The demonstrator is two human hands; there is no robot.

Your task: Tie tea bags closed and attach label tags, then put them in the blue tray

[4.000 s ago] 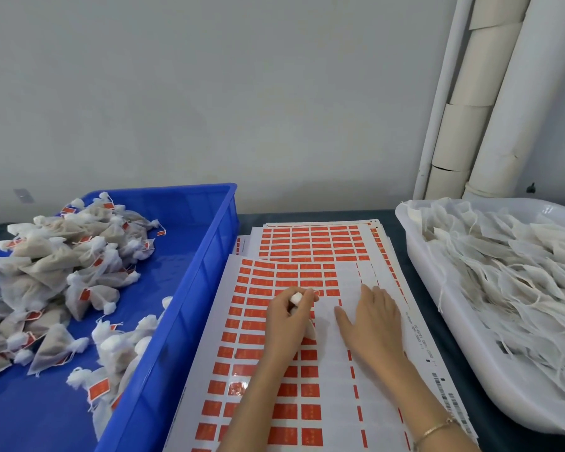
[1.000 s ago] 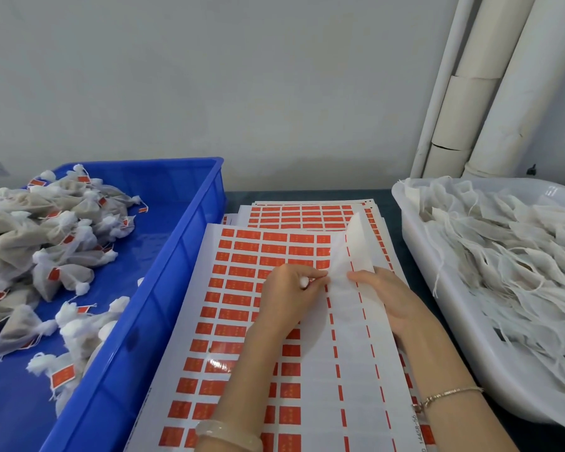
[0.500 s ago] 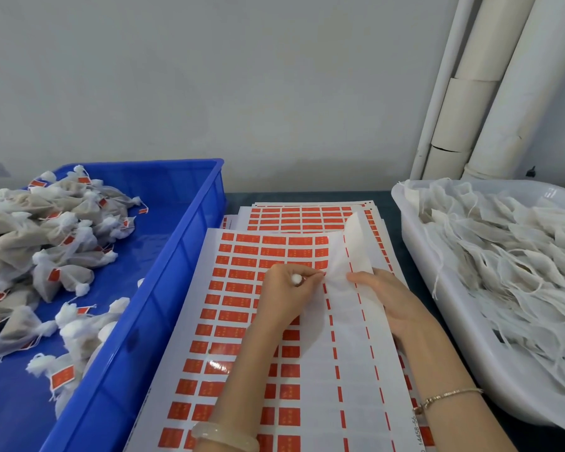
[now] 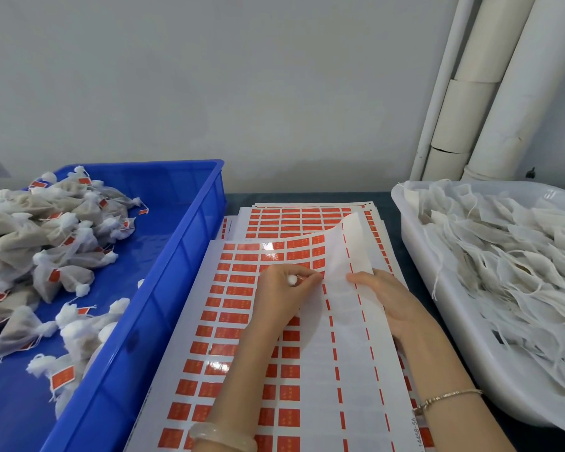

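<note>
I saw left hand (image 4: 282,293) pinched on a label (image 4: 302,278) on the sticker sheet (image 4: 229,318); right hand (image 4: 384,300) gripped the sheet's curled-up corner.

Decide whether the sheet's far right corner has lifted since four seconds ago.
Yes. The corner now curls up and toward the blue tray, off the stacked sheets.

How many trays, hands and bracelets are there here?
Trays: 2, a blue tray and a white tray
Hands: 2, the left hand and the right hand
Bracelets: 2, a pale bangle and a thin chain
Total: 6
</note>
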